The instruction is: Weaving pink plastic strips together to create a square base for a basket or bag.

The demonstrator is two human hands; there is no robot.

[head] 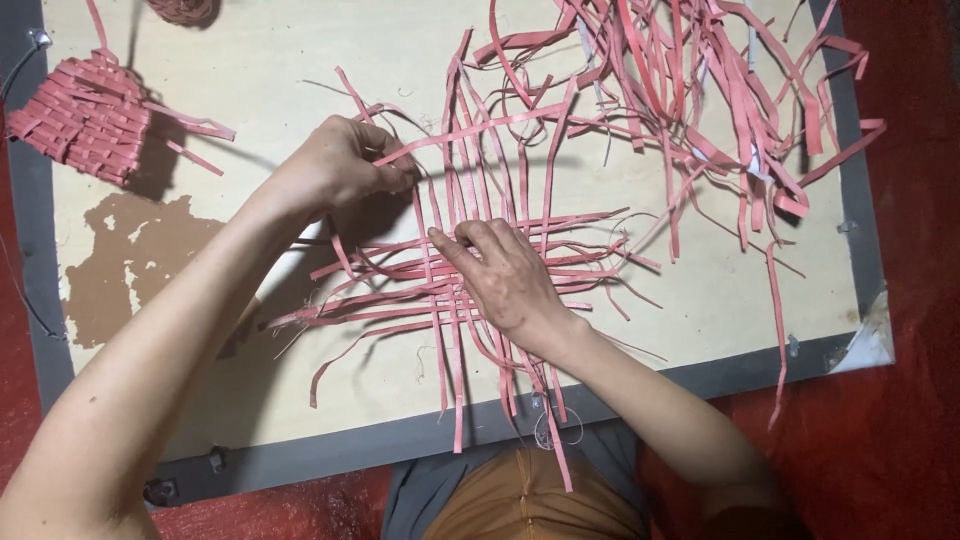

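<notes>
A loose weave of pink strips (470, 285) lies in the middle of a pale board (300, 90), with upright and crosswise strips interlaced. My left hand (345, 165) pinches one long pink strip (470, 130) at the weave's upper left corner; the strip runs off to the right. My right hand (505, 275) lies flat on the weave, its fingers pressing down on the crossing strips near the centre.
A tangled heap of loose pink strips (700, 90) covers the board's upper right. A finished woven pink piece (90, 115) sits at the upper left, beside a brown worn patch (130, 260). The board has a grey rim (400, 440) and rests on a red surface (890, 430).
</notes>
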